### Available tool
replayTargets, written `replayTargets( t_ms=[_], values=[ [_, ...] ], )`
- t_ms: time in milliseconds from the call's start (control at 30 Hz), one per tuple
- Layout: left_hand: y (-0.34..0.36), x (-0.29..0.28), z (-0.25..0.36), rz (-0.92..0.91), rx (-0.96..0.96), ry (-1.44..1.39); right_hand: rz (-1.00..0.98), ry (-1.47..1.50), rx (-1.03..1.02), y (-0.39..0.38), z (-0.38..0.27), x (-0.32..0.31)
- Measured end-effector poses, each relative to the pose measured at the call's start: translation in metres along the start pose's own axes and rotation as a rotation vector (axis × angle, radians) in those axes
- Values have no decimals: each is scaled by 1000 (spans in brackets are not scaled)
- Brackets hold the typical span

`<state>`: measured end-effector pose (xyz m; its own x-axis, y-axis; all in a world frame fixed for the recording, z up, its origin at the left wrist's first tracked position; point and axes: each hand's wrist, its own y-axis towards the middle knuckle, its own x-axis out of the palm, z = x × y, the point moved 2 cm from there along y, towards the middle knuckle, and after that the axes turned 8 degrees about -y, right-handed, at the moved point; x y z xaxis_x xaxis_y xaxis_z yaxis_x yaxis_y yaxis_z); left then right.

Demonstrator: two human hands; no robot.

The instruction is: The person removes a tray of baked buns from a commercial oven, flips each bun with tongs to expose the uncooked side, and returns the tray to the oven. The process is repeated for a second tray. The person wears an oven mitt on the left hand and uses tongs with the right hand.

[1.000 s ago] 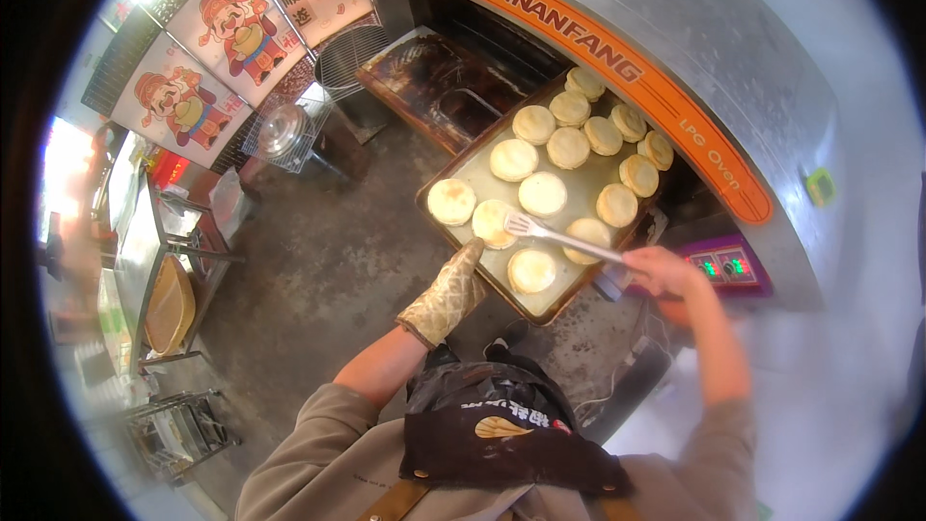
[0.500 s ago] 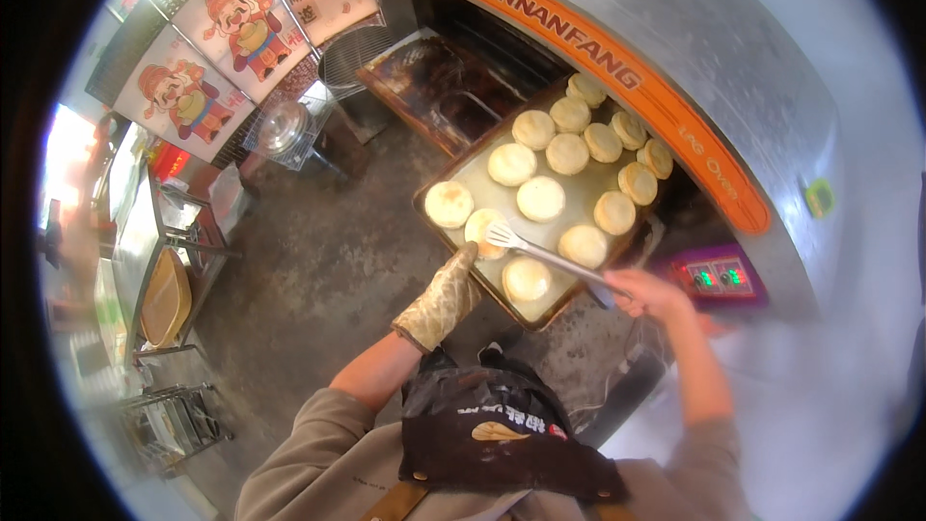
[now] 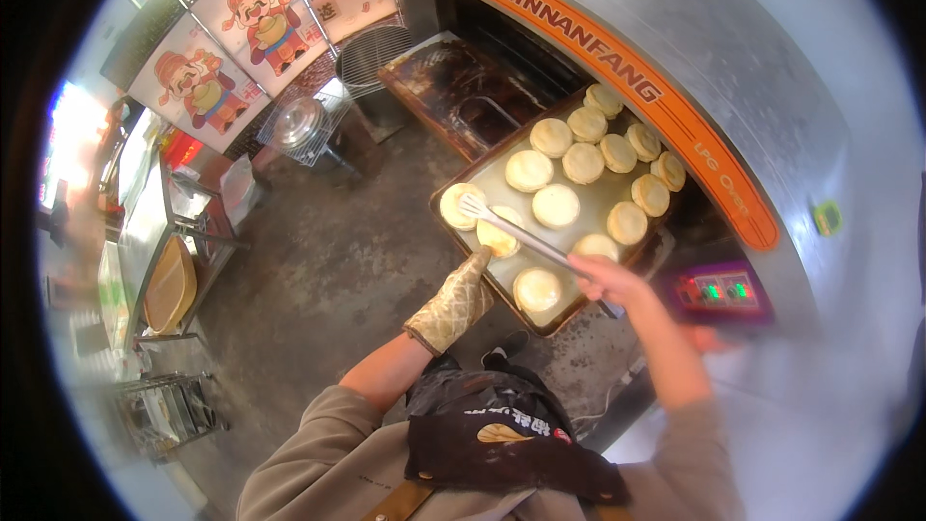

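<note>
A quilted oven mitt (image 3: 439, 320) covers my left hand (image 3: 453, 307), which is closed on the near left edge of a baking tray (image 3: 593, 201). In my right hand (image 3: 612, 280) are metal tongs (image 3: 532, 240), slanting left across the tray. Their slotted end lies over the corner bun (image 3: 453, 212); whether they touch it I cannot tell. Below the tongs is another round flat bun (image 3: 500, 237), close to the mitt's tip. Several more pale golden buns, such as one near the front (image 3: 536, 290), stand on the tray. The tongs partly hide one beside my right hand.
The tray extends from the opening of a steel oven with an orange front strip (image 3: 598, 48). Left of it lies a dark, stained tray (image 3: 453, 96). A control panel with lit displays (image 3: 723, 291) is at right. Wire racks (image 3: 376, 53) and a metal table (image 3: 145, 232) stand left.
The tongs' slotted end has moved from the bun near the mitt to the corner bun. My right hand has shifted left. The mitt stays at the tray's edge; the whole view has shifted slightly.
</note>
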<state>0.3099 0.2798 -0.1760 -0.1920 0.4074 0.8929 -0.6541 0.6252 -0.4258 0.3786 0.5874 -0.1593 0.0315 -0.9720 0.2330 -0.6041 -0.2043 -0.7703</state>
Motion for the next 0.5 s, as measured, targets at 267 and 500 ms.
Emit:
replayTargets(
  t_ms=[267,500],
  values=[
    [-3,-1,9,16,-95,-46,324,-596,-280,-7,6,18],
    [3,-16,22,84,-281,-161,977,-1479,-735,-27,43,49]
  ],
)
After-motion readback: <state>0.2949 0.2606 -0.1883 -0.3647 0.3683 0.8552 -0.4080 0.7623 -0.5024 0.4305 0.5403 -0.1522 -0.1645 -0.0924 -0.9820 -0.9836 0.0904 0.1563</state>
